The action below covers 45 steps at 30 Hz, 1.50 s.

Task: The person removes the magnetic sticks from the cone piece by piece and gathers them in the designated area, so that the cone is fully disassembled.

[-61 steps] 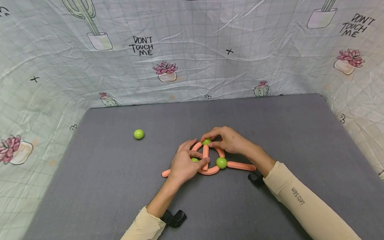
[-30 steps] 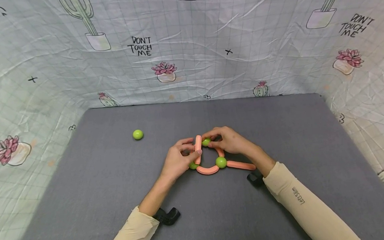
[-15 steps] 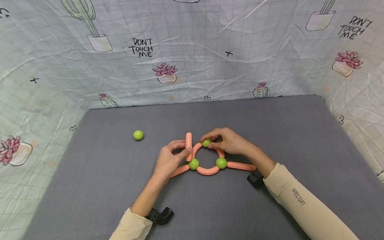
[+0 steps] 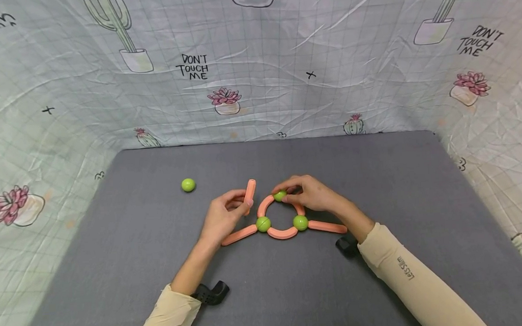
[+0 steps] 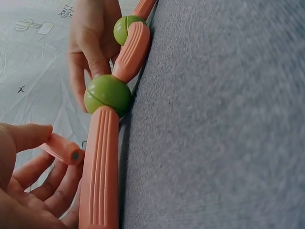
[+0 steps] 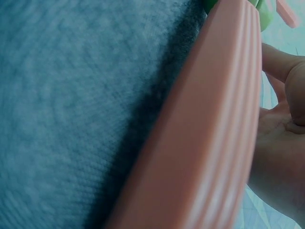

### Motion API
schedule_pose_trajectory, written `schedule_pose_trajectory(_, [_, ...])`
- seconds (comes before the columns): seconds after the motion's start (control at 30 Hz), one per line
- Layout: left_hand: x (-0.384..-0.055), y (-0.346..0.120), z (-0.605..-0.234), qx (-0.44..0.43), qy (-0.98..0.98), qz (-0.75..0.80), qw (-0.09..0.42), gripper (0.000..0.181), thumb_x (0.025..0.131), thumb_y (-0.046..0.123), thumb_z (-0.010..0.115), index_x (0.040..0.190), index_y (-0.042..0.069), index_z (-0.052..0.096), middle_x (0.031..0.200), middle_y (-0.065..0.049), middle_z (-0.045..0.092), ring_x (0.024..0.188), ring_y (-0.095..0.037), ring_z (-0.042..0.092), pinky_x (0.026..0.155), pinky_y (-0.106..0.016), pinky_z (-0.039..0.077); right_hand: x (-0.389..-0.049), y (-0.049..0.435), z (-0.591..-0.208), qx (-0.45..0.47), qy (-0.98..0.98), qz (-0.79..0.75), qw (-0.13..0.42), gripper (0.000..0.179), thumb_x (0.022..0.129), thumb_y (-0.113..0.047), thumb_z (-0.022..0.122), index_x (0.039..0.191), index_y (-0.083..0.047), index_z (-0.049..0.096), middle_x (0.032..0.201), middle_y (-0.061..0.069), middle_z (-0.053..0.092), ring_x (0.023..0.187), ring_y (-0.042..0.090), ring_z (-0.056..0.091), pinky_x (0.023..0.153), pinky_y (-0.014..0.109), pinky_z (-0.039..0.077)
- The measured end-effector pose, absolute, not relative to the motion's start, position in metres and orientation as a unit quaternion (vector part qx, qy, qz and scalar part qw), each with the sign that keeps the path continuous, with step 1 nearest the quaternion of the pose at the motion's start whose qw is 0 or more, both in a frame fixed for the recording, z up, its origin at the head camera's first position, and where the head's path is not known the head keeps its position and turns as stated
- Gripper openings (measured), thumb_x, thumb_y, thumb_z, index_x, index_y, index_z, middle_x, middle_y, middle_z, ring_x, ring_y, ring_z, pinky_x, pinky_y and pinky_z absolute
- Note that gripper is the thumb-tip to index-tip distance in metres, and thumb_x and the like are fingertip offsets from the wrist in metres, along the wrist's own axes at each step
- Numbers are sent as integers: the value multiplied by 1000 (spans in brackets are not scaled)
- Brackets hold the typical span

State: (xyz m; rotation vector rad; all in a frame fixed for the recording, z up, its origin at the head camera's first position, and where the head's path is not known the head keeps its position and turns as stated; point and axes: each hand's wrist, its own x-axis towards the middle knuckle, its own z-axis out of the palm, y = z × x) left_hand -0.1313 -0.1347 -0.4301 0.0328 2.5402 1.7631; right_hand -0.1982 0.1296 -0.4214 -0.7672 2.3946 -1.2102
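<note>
My left hand (image 4: 217,219) pinches a straight orange toy building rod (image 4: 250,189) between thumb and fingers, raised and leaning left of the ring. A grey disc shows in the end of this rod (image 5: 64,150) in the left wrist view. With thumb and fingertips my right hand (image 4: 313,192) grips the green ball (image 4: 280,196) at the ring's top. Curved orange pieces (image 4: 282,233) link it with a left green ball (image 4: 263,224) and a right green ball (image 4: 300,223). From these, a left straight rod (image 4: 239,235) and a right straight rod (image 4: 328,226) stick outward.
A loose green ball (image 4: 188,185) lies on the grey table (image 4: 267,290) at the back left. Behind and at the sides hangs a cloth (image 4: 255,50) with cactus drawings. Each wrist carries a black camera (image 4: 212,293).
My left hand has carried its rod leftward from over the ring to outside it, uncovering the left ball and left rod. The right hand keeps its grip on the top ball.
</note>
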Motion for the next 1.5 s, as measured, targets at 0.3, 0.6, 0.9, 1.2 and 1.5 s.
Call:
schedule_pose_trajectory(0.3, [-127,-148,-434,26,843,537,5,35,97,28,77,130,19,73,117,-7,75,100,-24,72,84,-32,55,-195,129,-423,-268,846,-427,173,36,101,-13,69,136,-17,71,132,7,70,113,24,67,93,39,57])
schedule_pose_trajectory(0.6, [-126,-171,-436,17,852,523,-16,35,93,27,81,127,22,73,114,-5,74,90,-24,69,71,-26,52,-193,127,-425,-250,849,-428,182,39,100,-13,70,139,-15,67,131,8,70,111,24,68,93,40,55])
schedule_pose_trajectory(0.9, [-127,-188,-438,0,865,501,-16,33,90,29,84,120,19,75,118,-6,75,93,-15,67,74,-24,51,-195,128,-425,-255,849,-425,183,38,100,-13,70,139,-15,67,131,9,70,112,24,68,95,41,55])
schedule_pose_trajectory(1.2, [-128,-206,-439,7,870,493,-12,32,91,36,82,119,20,77,116,-5,76,89,-16,63,70,-23,49,-194,129,-423,-253,848,-427,185,38,100,-13,70,138,-15,68,130,9,70,111,23,68,94,40,55])
schedule_pose_trajectory(1.5, [-133,-228,-436,27,876,480,-35,28,93,37,79,116,21,80,112,-3,74,97,-4,60,83,-21,49,-198,131,-423,-253,848,-427,183,38,100,-12,70,138,-15,68,130,9,70,112,24,68,95,41,55])
